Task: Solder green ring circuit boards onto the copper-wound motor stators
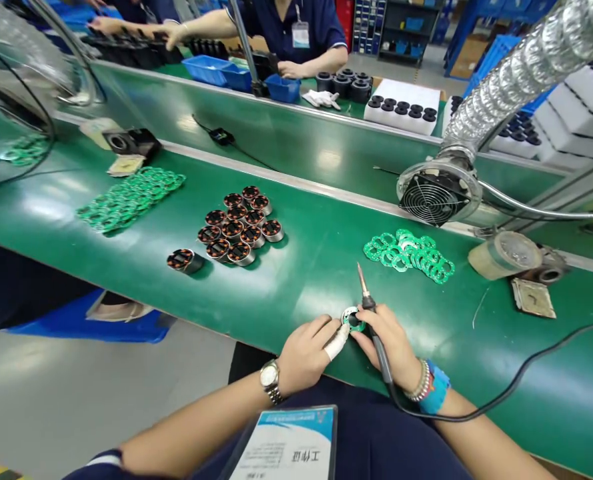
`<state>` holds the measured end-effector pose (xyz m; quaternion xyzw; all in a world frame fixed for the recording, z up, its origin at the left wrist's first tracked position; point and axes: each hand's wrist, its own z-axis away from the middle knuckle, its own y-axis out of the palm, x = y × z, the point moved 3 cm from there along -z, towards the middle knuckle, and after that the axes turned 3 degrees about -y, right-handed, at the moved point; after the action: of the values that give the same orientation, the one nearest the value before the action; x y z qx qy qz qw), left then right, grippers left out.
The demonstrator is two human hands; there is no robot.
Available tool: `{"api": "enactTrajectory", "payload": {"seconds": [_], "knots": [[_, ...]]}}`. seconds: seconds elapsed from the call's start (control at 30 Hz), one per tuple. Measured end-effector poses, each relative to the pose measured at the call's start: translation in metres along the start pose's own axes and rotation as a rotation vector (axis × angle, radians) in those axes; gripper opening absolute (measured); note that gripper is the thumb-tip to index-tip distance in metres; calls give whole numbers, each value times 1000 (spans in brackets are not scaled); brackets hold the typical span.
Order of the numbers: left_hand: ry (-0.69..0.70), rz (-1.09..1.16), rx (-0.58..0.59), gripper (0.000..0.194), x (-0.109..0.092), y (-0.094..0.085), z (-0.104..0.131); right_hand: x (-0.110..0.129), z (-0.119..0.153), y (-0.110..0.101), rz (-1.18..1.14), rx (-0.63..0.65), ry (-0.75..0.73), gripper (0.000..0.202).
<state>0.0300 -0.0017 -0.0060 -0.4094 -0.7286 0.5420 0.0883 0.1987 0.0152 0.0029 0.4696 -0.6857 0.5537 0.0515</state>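
Ring-shaped circuit board (357, 327), green and small enough to be ringed by fingertips, is held at the near edge of a green table (306, 293), the grip of both hands drawn together on its rim. The left hand (301, 353), one finger wrapped in a white covering (337, 343), steadies one side; the right hand (399, 350) pinches the other while also carrying a soldering iron (383, 357), its metal tip pointing up and away, apart from the board. Whether anything sits beneath the ring cannot be told. The step in hand appears to be positioning or handling the board rather than heating it; bringing the iron to bear would call for the left fingers to take the board alone, the right hand to regrip the handle, and the tip to be turned down clear of the skin. Just beyond lies a loose heap of matching green rings (401, 252), with a lidded container (501, 253) and a square sponge tray (533, 298) to the right. The iron's black cord (516, 380) curves over the right forearm, a possible drag on the tool. A caged fan (430, 199) stands behind the heap, while a cluster of copper-wound cores (236, 230) occupies the left side, one lone core (183, 260) set apart, near overlapping rows of green boards (131, 197). Across the partition, a co-worker (296, 27) handles parts beside blue bins (282, 88)
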Motion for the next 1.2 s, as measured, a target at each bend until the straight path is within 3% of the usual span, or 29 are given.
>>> {"api": "enactTrajectory", "payload": {"seconds": [0.1, 0.2, 0.27, 0.4, 0.57, 0.67, 0.73, 0.8, 1.0, 1.07, 1.2], "knots": [[-56, 85, 111, 31, 6, -9, -11, -1, -1, -2, -43, 1, 18, 26], [-182, 174, 82, 25, 20, -14, -19, -6, -6, -7, -130, 48, 22, 29], [-196, 106, 58, 23, 26, -12, -21, -9, -9, -10, -187, 90, 16, 31], [-60, -46, 81, 20, 29, -6, -25, -11, -10, -16, -202, 112, 43, 37], [201, -112, 108, 23, 29, -12, -32, -10, -7, -14, -173, 90, 59, 38], [212, -73, 171, 22, 32, -14, -36, -10, -7, -13, -192, 93, 70, 37], [127, -1, 262, 20, 33, -13, -40, -11, -6, -12, -203, 93, 76, 36], [-50, 138, 364, 16, 32, -10, -46, -11, -6, -12, -209, 89, 74, 36], [-926, 1151, 624, 16, 30, 9, -44, -11, -6, -11, -218, 73, 66, 34], [-985, 1313, 628, 19, 32, 10, -39, -11, -7, -11, -224, 66, 54, 33], [-842, 1243, 511, 22, 42, 8, -33, -10, -8, -12, -237, 53, 44, 33]]}}
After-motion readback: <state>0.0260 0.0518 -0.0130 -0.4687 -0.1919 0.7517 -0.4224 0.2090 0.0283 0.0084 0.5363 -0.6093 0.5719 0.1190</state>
